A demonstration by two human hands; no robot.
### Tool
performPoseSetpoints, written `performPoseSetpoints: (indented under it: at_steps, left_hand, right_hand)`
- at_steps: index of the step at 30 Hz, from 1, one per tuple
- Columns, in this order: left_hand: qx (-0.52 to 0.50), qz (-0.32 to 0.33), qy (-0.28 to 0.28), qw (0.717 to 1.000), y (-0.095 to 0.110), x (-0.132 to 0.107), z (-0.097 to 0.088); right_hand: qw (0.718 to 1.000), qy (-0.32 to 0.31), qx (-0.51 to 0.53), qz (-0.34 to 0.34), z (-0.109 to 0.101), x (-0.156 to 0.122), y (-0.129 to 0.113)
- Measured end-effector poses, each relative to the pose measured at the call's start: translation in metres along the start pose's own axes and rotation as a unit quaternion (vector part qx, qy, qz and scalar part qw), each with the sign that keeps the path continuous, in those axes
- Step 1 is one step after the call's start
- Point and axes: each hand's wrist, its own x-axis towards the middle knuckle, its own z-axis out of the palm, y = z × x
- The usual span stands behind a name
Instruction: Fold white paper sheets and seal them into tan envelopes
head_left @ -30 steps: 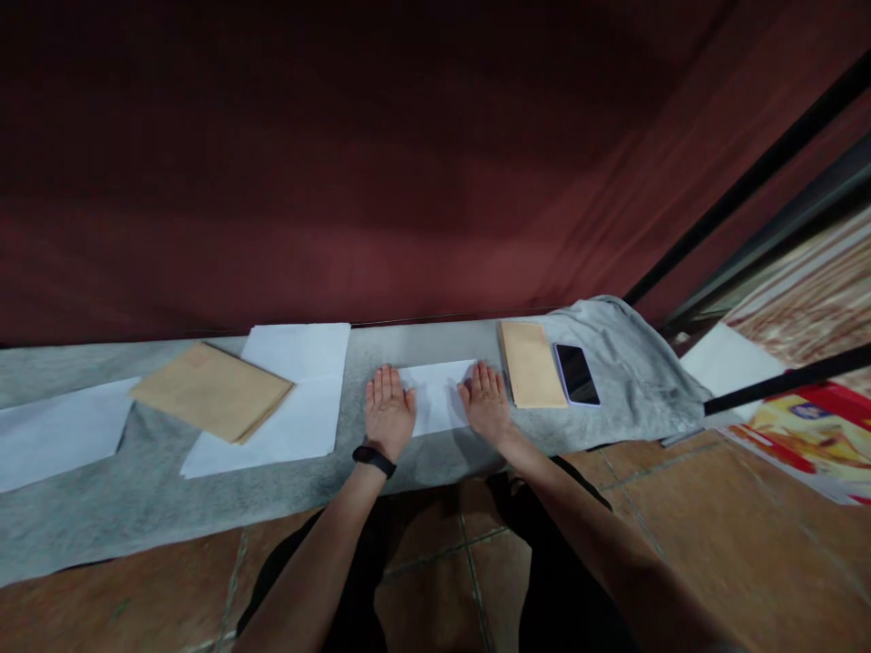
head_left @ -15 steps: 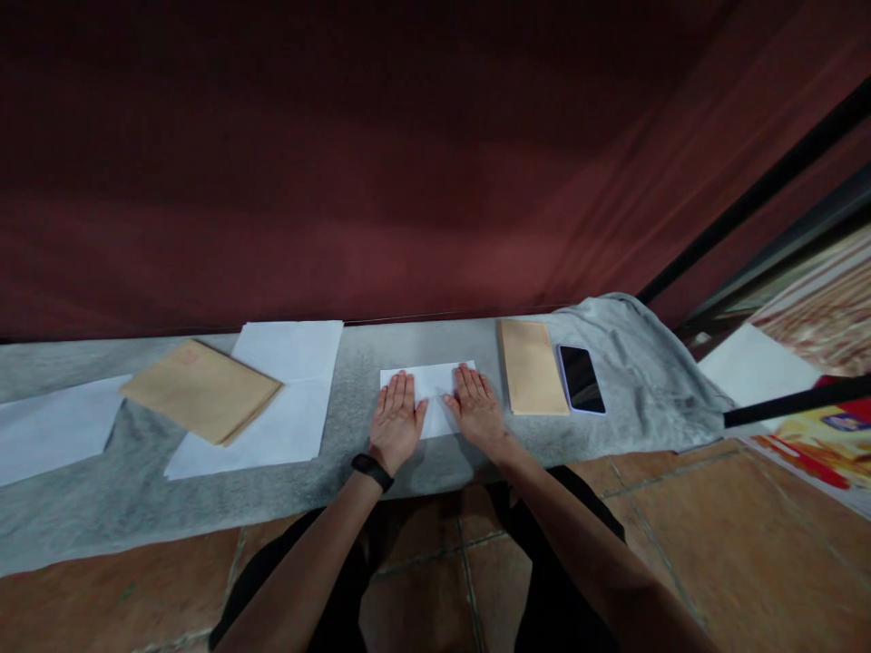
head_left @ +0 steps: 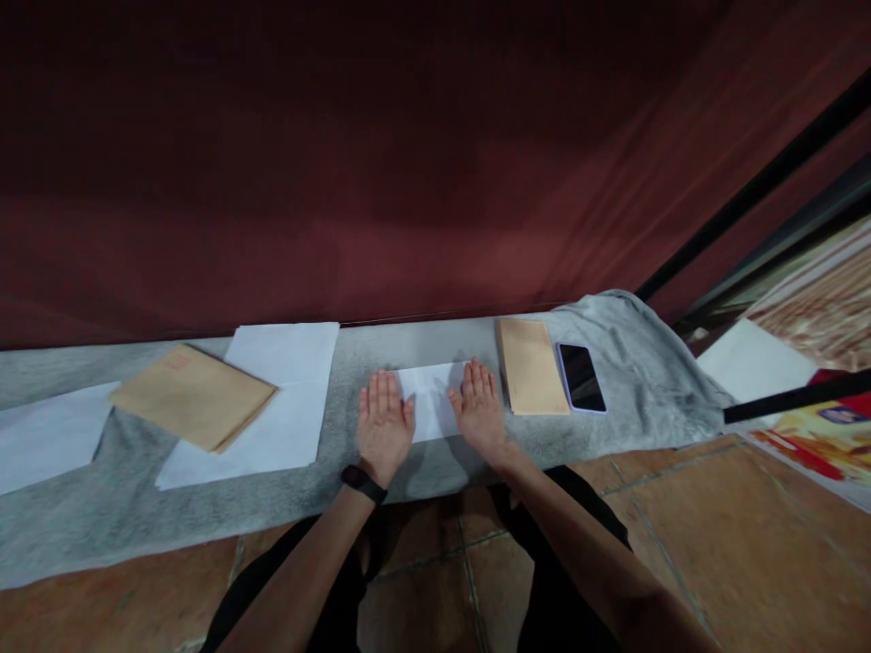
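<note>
A folded white sheet of paper [head_left: 432,399] lies on the grey cloth [head_left: 204,508] in front of me. My left hand [head_left: 382,423], with a black band at the wrist, lies flat and open on the paper's left end. My right hand [head_left: 480,410] lies flat and open on its right end. All fingers are stretched out and point away from me. Nothing is held in either hand.
Right of the paper lie a tan envelope stack [head_left: 531,366] and a dark phone [head_left: 582,377]. To the left, tan envelopes [head_left: 191,394] rest on white sheets [head_left: 272,408]; another white sheet [head_left: 41,437] lies far left. A dark red curtain [head_left: 408,163] hangs behind. Tiled floor [head_left: 714,535] lies below.
Both hands have slid a little outward along the paper, the left hand toward its left end. The view has shifted slightly.
</note>
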Motion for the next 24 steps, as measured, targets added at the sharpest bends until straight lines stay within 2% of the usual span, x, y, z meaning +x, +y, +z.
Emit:
performPoseSetpoints:
  at_steps: [3, 5, 7, 16, 24]
  left_hand:
    - [-0.007, 0.067, -0.059, 0.996, 0.018, -0.008, 0.002]
    - [-0.002, 0.08, -0.094, 0.992, 0.024, -0.013, 0.004]
    - [0.002, 0.078, -0.105, 0.991, 0.023, -0.014, 0.006]
    - [-0.005, 0.016, -0.061, 0.998, -0.01, -0.006, -0.001]
    - [-0.005, -0.011, -0.047, 0.999, -0.019, -0.004, 0.001]
  right_hand:
    - [0.997, -0.034, 0.026, -0.069, 0.001, -0.007, -0.018]
    - [0.993, -0.054, 0.032, -0.104, 0.003, -0.013, -0.026]
    - [0.991, -0.061, 0.029, -0.112, 0.005, -0.016, -0.028]
    - [0.998, -0.024, -0.001, -0.059, 0.007, -0.012, -0.001]
    - [1.0, -0.025, 0.001, 0.003, -0.002, -0.002, 0.019]
